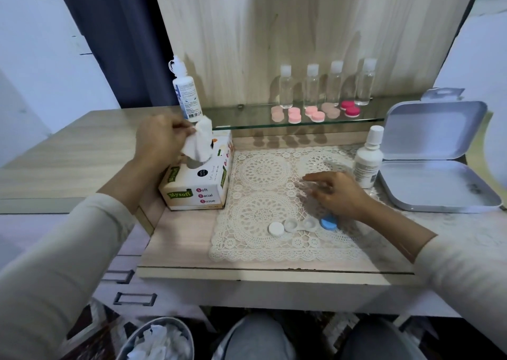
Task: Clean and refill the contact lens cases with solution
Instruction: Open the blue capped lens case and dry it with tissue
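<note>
A clear contact lens case (299,224) lies open on the lace mat (263,184), with a white cap (276,228) to its left and a blue cap (329,222) to its right. My left hand (162,140) pinches a white tissue (199,141) that sticks up out of the tissue box (197,184). My right hand (337,192) hovers over the mat just behind the blue cap, fingers spread and loose, holding nothing. A white solution bottle (368,158) stands right of that hand. A second solution bottle (185,91) stands behind the tissue box.
A glass shelf (378,119) at the back carries several clear bottles (323,85) and several pink lens cases (310,114). An open metal tin (436,167) sits at the right. A waste bin (156,340) with crumpled tissues stands on the floor below left.
</note>
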`<state>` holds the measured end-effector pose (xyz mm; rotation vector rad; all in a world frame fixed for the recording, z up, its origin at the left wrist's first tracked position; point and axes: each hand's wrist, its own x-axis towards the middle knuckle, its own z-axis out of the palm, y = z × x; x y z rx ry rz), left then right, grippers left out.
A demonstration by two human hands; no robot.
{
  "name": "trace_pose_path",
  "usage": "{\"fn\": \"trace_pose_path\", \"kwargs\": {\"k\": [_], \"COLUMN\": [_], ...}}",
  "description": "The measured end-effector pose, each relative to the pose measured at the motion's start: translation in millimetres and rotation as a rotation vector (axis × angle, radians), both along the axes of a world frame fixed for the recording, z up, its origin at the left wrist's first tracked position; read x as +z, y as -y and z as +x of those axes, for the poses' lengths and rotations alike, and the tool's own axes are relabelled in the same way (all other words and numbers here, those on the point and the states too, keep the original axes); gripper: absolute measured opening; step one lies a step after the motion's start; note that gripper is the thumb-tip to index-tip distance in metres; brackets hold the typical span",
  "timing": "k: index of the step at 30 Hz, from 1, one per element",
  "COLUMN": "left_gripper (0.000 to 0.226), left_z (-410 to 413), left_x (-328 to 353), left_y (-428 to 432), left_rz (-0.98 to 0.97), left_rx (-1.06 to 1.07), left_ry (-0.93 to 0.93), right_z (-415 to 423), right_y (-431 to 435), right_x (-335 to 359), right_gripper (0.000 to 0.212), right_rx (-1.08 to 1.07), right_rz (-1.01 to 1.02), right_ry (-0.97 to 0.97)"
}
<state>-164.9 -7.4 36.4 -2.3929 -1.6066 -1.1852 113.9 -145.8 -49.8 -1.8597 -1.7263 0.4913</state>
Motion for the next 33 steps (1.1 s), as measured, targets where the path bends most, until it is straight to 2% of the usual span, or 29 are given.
{"fn": "trace_pose_path", "kwargs": {"k": [2, 5, 10, 14, 16, 19, 21, 26, 28, 30, 33], "left_gripper": [0.017, 0.016, 0.015, 0.014, 0.012, 0.011, 0.011, 0.017, 0.016, 0.017, 0.033], "left_z": [8, 23, 48, 62, 64, 68, 70, 71, 73, 77, 82], "left_x": [18, 34, 13, -19, -29, -41, -47, -59, -63, -71, -84], "left_y": [10, 25, 66, 94, 104, 117, 123, 133, 140, 148, 154], "left_rz": [0.05, 0.001, -0.185, -0.231, -0.286, -0.333, -0.334, -0.139, -0.099, -0.076, -0.135], "left_rx": [-0.067, -0.186, -0.419, -0.545, -0.566, -0.585, -0.599, -0.439, -0.435, -0.475, -0.478], "left_ry": [0.126, 0.206, 0.088, 0.095, 0.132, 0.177, 0.201, 0.318, 0.368, 0.312, 0.258], "right_z": [-1, -7, -31, -44, -46, -45, -43, -39, -37, -37, -40], "right_y": [0, 1, 14, 29, 35, 41, 44, 51, 51, 51, 53], "right_x": [3, 14, 44, 53, 47, 34, 27, 20, 18, 18, 19], "right_gripper": [0.036, 0.036, 0.049, 0.062, 0.054, 0.025, 0.014, 0.013, 0.012, 0.009, 0.005], "right_rx": [-0.005, -0.004, 0.034, 0.074, 0.046, 0.001, -0.012, -0.03, -0.055, -0.062, -0.003], "right_rz": [0.032, 0.14, 0.332, 0.274, 0.257, 0.279, 0.275, 0.28, 0.283, 0.28, 0.229], "right_ry": [0.006, -0.022, -0.198, -0.179, -0.146, -0.158, -0.196, -0.231, -0.259, -0.309, -0.426]}}
